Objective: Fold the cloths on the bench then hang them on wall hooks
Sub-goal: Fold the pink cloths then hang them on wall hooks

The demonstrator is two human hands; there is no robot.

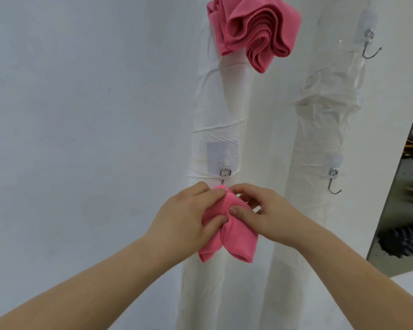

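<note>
Centre frame, low: left hand [188, 215] and right hand [260, 210], fingers [239, 210] of both pinching folded pink cloth [227, 236] against white wall [81, 115], just below hook clip [225, 172]. Top centre: second pink cloth [253, 32], bunched, hanging. Right: two bare metal hooks [370, 47], [333, 184].

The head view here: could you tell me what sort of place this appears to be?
Probably a utility or storage corner set up for hanging cloths: a white wall with stick-on metal hooks, a pink cloth already hung, and a metal shelf unit at right.
</note>
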